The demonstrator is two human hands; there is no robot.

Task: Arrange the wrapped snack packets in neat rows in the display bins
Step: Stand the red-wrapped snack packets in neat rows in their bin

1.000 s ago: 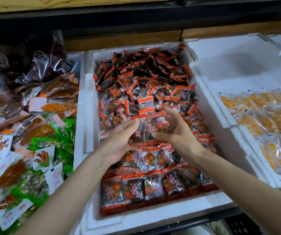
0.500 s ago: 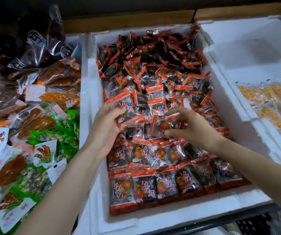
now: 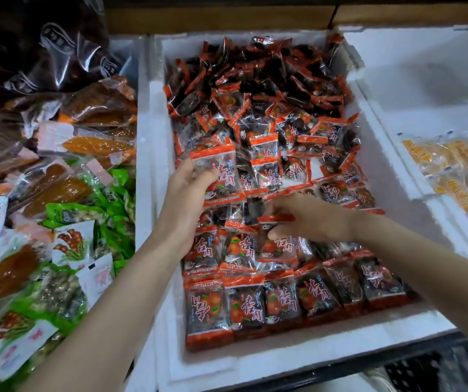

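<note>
Well, I see the white foam bin [image 3: 153,123] filling mid-view. Its far half holds a loose heap [image 3: 269,80] of red-edged packets, and tidy rows [image 3: 283,304] line its near edge. Green and orange packs [image 3: 66,193] on the left and yellow packs [image 3: 453,165] on the right run off frame. The wood shelf [image 3: 213,18] behind is dim. My left hand [image 3: 187,199] grips one packet [image 3: 221,171] by the bin's left wall, thumb on its face, fingers hidden behind it. My right hand [image 3: 311,219], blurred, pinches another packet's [image 3: 276,247] top seal mid-bin.

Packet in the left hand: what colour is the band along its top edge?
Orange-red on the packet; head view.
</note>
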